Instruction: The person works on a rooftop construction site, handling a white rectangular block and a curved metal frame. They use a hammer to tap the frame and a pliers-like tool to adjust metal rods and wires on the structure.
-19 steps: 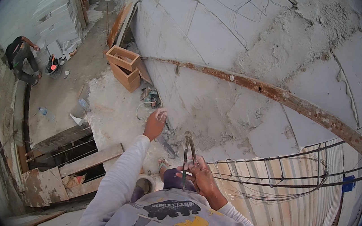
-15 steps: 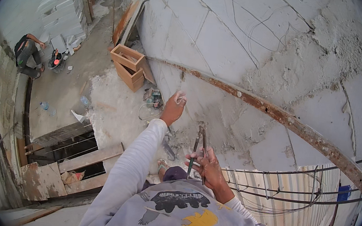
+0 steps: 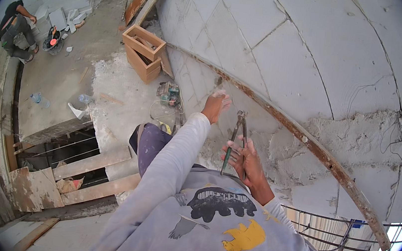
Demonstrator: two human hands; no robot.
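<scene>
Green-handled, long metal pincers (image 3: pixel 234 135), held in the bare right hand (image 3: pixel 250 165); long axis near-vertical in view, head pointing away from the grey shirt (image 3: pixel 154 242); bare left hand (image 3: pixel 217 106) nearby, fingers curled, contents unclear

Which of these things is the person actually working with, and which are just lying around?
Apparently in use:
pincers, held in the right hand
left hand, raised nearby; whether it grips anything is unclear

Apparently just lying about:
green power tool on the floor
wooden drawer-like boxes
two clear plastic bottles
</scene>
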